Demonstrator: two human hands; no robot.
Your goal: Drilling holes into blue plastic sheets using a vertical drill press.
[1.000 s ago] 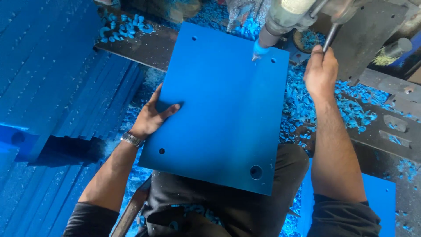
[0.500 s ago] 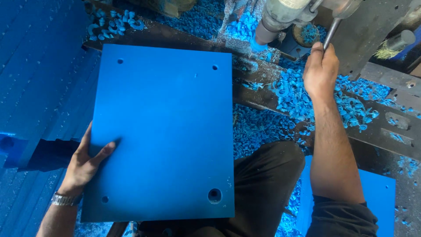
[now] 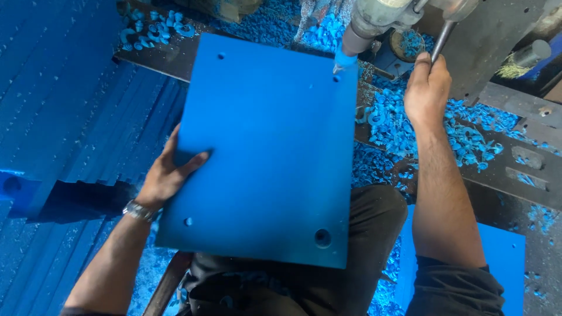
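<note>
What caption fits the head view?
Left hand steadies a blue panel under the drill bit; right hand grips the lever.

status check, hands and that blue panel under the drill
Left hand grips blue panel at its left edge. Right hand closed on drill lever. Drill bit at panel's top right corner, blue shavings beside.

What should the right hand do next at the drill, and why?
Probably pull the lever down: the right hand grips it, the bit sits over the sheet's top right corner, and the left hand steadies the sheet's edge.
</note>
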